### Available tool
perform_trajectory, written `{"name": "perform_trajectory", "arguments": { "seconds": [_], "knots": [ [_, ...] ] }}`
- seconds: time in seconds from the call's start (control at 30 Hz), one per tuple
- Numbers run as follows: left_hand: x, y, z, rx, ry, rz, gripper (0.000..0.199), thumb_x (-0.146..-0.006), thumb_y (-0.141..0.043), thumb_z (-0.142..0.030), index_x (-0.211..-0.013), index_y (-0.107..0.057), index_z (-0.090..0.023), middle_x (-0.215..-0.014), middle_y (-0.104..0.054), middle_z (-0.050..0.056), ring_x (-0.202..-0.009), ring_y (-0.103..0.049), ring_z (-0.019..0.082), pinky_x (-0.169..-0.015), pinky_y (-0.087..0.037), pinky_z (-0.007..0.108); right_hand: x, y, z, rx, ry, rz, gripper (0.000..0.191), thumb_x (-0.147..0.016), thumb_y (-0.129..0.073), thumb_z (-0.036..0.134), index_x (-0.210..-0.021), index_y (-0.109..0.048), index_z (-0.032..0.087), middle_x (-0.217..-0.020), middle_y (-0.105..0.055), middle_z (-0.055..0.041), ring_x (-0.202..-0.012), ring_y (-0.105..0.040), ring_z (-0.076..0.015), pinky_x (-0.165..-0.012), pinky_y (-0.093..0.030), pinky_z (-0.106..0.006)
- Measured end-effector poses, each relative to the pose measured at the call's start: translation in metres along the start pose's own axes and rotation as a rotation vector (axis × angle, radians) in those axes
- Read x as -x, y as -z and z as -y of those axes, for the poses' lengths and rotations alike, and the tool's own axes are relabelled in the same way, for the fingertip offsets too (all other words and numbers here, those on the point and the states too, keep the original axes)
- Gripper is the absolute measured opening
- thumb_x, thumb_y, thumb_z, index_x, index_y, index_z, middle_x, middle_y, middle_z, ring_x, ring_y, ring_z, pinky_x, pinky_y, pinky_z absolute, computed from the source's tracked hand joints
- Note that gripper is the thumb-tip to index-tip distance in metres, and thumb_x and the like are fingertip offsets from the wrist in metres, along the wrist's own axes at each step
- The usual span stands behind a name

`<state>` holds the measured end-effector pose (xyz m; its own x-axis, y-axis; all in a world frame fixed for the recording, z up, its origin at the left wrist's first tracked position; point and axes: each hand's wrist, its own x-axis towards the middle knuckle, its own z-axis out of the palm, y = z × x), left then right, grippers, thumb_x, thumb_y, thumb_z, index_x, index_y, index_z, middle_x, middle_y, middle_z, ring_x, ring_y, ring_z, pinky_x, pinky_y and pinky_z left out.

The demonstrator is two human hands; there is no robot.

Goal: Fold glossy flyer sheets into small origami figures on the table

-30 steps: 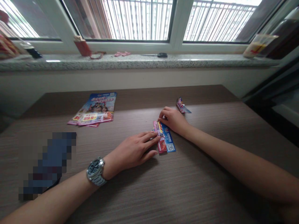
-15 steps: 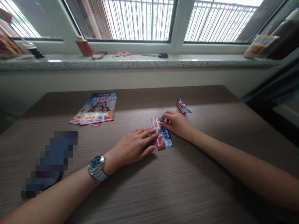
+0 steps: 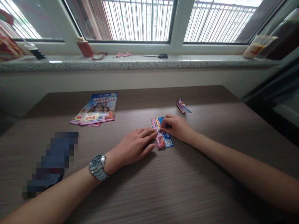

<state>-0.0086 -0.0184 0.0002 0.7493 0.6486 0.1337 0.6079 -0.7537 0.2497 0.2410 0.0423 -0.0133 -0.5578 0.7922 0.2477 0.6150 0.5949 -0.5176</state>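
Observation:
A small folded leaflet, pink on its left half and blue with a QR code on its right, lies on the table in front of me. My left hand, a metal watch on its wrist, rests flat with fingers stretched out, the fingertips on the leaflet's left edge. My right hand has its fingers curled and drawn together, and their tips press on the leaflet near the line between pink and blue. I see nothing held between them. The right fingers cover part of the blue half.
Printed flyers lie stacked at the back left. Behind my right hand is a small folded paper piece. A blurred-out dark blue object lies left of my left forearm. Scissors and a plastic cup are on the windowsill.
My right fingertips have slid a little toward me along the leaflet. The left hand stays almost in the same place on it.

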Motion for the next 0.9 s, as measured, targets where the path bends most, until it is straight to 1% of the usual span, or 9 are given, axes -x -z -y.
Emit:
{"name": "perform_trajectory", "arguments": {
  "seconds": [0.17, 0.27, 0.37, 0.67, 0.9],
  "knots": [
    [0.000, -0.001, 0.001, 0.013, 0.019, 0.007, 0.045, -0.109, -0.040, -0.038, -0.150, -0.050, -0.020, -0.151, -0.054, 0.011, -0.134, -0.054, 0.028, -0.113, -0.046, 0.048, 0.003, 0.000, 0.002, -0.030, -0.014, 0.020, 0.010, -0.087, -0.078, 0.017, -0.082, -0.070, 0.018, -0.087, -0.064, -0.0026, -0.078, -0.059, -0.0156, -0.071, -0.041, -0.027],
    [0.000, -0.002, 0.001, 0.023, 0.014, 0.001, 0.045, -0.109, -0.040, -0.037, -0.150, -0.050, -0.021, -0.149, -0.055, 0.010, -0.133, -0.054, 0.027, -0.113, -0.046, 0.047, 0.007, 0.002, 0.004, -0.029, 0.006, 0.038, 0.011, -0.086, -0.080, 0.018, -0.082, -0.070, 0.017, -0.086, -0.064, -0.0025, -0.079, -0.059, -0.0164, -0.071, -0.041, -0.027],
    [0.000, -0.002, 0.001, 0.023, 0.016, -0.001, 0.044, -0.110, -0.039, -0.037, -0.149, -0.051, -0.021, -0.149, -0.055, 0.010, -0.133, -0.054, 0.027, -0.113, -0.046, 0.047, 0.011, 0.004, 0.007, -0.029, 0.020, 0.068, 0.010, -0.086, -0.080, 0.018, -0.082, -0.070, 0.018, -0.087, -0.065, -0.0034, -0.083, -0.059, -0.0181, -0.074, -0.042, -0.028],
    [0.000, -0.002, 0.002, 0.019, 0.009, -0.005, 0.044, -0.109, -0.042, -0.037, -0.148, -0.052, -0.021, -0.150, -0.055, 0.010, -0.135, -0.053, 0.027, -0.115, -0.045, 0.047, 0.026, 0.006, 0.016, -0.014, 0.058, 0.081, 0.010, -0.086, -0.081, 0.020, -0.082, -0.071, 0.019, -0.091, -0.067, -0.0048, -0.090, -0.061, -0.0210, -0.082, -0.043, -0.032],
    [-0.001, -0.001, 0.001, 0.005, 0.006, 0.006, 0.044, -0.109, -0.042, -0.037, -0.149, -0.051, -0.021, -0.152, -0.054, 0.009, -0.135, -0.053, 0.027, -0.116, -0.044, 0.047, 0.038, 0.008, 0.020, -0.038, 0.093, 0.101, 0.008, -0.086, -0.080, 0.020, -0.087, -0.072, 0.019, -0.097, -0.068, -0.0060, -0.095, -0.060, -0.0227, -0.084, -0.044, -0.033]
  ]
}}
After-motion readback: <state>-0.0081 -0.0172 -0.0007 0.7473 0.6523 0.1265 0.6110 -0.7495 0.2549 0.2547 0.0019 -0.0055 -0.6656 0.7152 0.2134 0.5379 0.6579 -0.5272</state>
